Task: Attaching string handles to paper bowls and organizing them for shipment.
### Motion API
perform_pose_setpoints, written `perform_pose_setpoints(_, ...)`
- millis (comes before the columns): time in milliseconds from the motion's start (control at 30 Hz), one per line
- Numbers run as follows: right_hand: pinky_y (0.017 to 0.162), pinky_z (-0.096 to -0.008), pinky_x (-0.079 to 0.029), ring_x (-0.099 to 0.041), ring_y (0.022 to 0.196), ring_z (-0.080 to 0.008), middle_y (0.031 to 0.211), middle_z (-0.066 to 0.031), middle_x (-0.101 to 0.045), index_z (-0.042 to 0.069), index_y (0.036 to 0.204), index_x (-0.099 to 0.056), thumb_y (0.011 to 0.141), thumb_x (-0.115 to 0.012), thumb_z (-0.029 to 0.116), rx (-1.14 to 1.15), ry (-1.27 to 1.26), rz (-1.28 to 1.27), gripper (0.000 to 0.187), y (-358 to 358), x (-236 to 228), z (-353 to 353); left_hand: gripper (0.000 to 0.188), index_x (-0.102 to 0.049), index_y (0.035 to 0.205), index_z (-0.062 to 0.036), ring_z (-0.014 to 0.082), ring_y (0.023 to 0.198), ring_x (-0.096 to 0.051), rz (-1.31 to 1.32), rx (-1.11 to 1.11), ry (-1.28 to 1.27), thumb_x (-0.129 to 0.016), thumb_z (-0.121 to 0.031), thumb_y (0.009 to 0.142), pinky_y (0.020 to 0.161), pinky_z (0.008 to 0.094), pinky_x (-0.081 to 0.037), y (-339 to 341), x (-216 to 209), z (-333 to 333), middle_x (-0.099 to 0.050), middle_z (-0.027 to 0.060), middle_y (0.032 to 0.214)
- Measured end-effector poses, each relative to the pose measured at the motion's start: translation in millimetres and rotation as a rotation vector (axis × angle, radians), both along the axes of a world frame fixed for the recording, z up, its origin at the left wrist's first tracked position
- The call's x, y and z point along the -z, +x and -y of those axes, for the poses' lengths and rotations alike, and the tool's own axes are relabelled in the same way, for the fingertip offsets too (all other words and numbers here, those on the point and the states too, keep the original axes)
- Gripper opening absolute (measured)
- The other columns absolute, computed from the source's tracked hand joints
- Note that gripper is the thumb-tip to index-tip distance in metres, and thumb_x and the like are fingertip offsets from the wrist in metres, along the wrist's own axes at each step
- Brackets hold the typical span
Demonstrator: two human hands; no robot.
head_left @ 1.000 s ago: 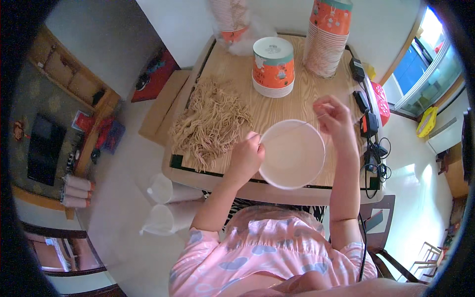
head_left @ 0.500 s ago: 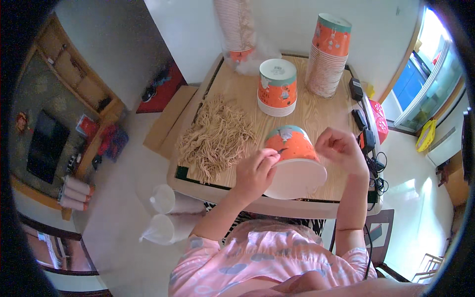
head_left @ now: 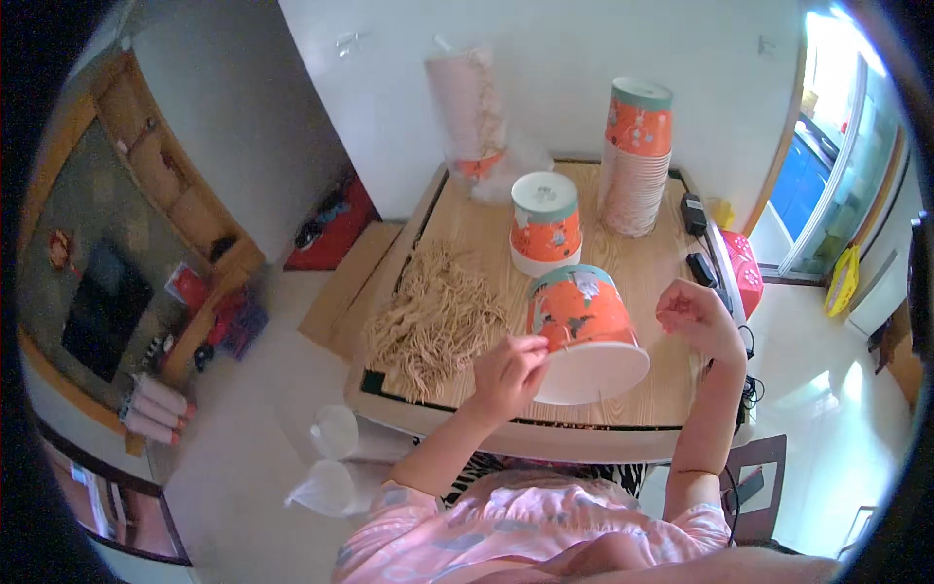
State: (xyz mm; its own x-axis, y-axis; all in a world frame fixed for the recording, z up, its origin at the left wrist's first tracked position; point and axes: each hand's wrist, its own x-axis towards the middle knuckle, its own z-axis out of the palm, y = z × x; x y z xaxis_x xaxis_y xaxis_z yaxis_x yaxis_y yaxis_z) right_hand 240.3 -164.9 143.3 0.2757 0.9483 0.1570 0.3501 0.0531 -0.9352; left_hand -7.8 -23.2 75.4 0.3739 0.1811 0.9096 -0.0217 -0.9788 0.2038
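My left hand [head_left: 511, 375] is closed with thumb and fingers pinched at the rim of an orange paper tub [head_left: 587, 310] with a teal band. This tub is tilted, its wide white mouth toward me, over the table's near side. To its right and apart from it is my right hand [head_left: 702, 319], with the fingers curled together; anything between them is too small to make out. Behind the held tub, a short stack of the same tubs [head_left: 546, 229] stands upside down. A spread bundle of tan strings [head_left: 438, 321] lies on the table left of my left hand.
A tall stack of upturned tubs [head_left: 637, 161] stands at the back right, a bagged stack [head_left: 469, 112] at the back left. Black power adapters and cables [head_left: 699, 268] line the right edge. Bagged tubs [head_left: 336, 487] lie on the floor, lower left; cardboard [head_left: 355, 282] is beside the table.
The whole view has shifted, so the table sits lower in it. My right hand has drawn a little farther right from the tub. The left hand keeps its pinch on the rim.
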Motion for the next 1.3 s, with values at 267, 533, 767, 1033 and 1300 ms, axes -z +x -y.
perform_pose_setpoints(267, 0.069, -0.0249, -0.044, -0.051, 0.074, -0.0129, 0.098, -0.0037, -0.054, 0.006, 0.102, -0.058, 0.073, -0.066, 0.002, 0.105, 0.249, 0.391, 0.03, -5.2, -44.5, -6.1, 0.027, -0.052, 0.084, -0.0082, 0.0194, 0.06, -0.057, 0.141, 0.192, 0.217, -0.071, 0.0, 0.067, 0.048, 0.0289, -0.045, 28.5, -40.5, 13.8, -0.059, 0.0052, 0.087)
perform_pose_setpoints(533, 0.083, -0.0284, -0.044, -0.054, 0.096, -0.0182, 0.101, -0.0102, -0.055, -0.003, 0.099, -0.056, 0.073, -0.055, -0.008, -0.084, 0.558, 0.262, 0.026, 11.1, -113.5, 3.9, 0.026, -0.054, 0.084, -0.0077, 0.0192, 0.062, -0.057, 0.211, 0.165, 0.265, -0.071, 0.0, 0.067, 0.049, 0.0287, -0.045, 37.5, -68.9, 0.2, -0.059, 0.0053, 0.087)
perform_pose_setpoints(767, 0.079, -0.0347, -0.044, -0.057, 0.089, -0.024, 0.088, -0.01, -0.059, 0.0, 0.086, -0.059, 0.068, -0.073, 0.012, -0.183, 0.449, 0.748, 0.026, -9.1, -149.6, 0.8, 0.024, -0.054, 0.083, -0.0077, 0.02, 0.063, -0.058, 0.305, 0.068, 0.279, -0.071, 0.0, 0.067, 0.05, 0.0289, -0.046, 34.3, -90.6, -19.3, -0.059, 0.0052, 0.087)
perform_pose_setpoints(1033, 0.083, -0.033, -0.043, -0.053, 0.098, -0.0211, 0.102, -0.0086, -0.056, 0.001, 0.103, -0.055, 0.065, -0.079, 0.019, -0.271, 0.347, 0.722, 0.048, -8.1, -134.0, -37.2, 0.027, -0.053, 0.083, -0.0088, 0.0205, 0.062, -0.057, 0.41, -0.047, 0.223, -0.071, -0.002, 0.065, 0.049, 0.0295, -0.045, 34.4, -82.4, -43.4, -0.057, 0.0053, 0.085)
perform_pose_setpoints(1300, 0.081, -0.0287, -0.041, -0.055, 0.083, -0.0181, 0.083, -0.0041, -0.059, 0.003, 0.082, -0.06, 0.068, -0.074, 0.006, -0.466, 0.125, 0.702, 0.02, 12.2, -144.2, -61.0, 0.03, -0.056, 0.089, -0.0086, 0.0214, 0.066, -0.058, 0.479, 0.033, 0.185, -0.072, -0.003, 0.065, 0.053, 0.032, -0.047, 60.2, -66.3, -55.7, -0.058, 0.0062, 0.085)
